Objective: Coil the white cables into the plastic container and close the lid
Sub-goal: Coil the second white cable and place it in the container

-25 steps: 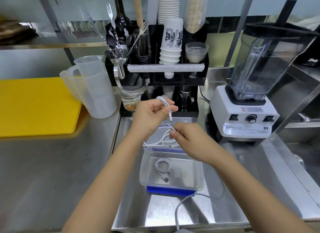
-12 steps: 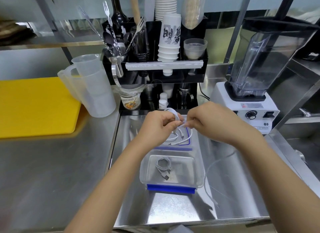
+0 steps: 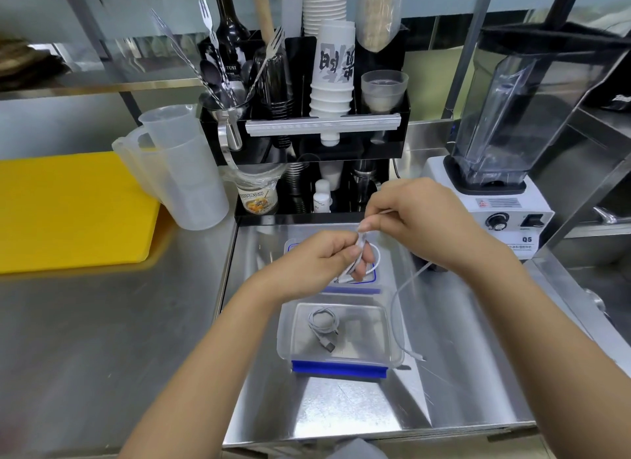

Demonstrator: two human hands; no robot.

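cable end [image 3: 413, 355] swung nearer container [image 3: 392, 325], lid [image 3: 293, 245] half hidden

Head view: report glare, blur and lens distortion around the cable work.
Head view: broad glare washes the steel counter, strongest near the front edge; the wide lens bows the blender and shelf posts outward; the loose white cable is motion-smeared where it drops from the right hand; the left hand, the plastic container and the coiled cable inside stay fairly sharp.
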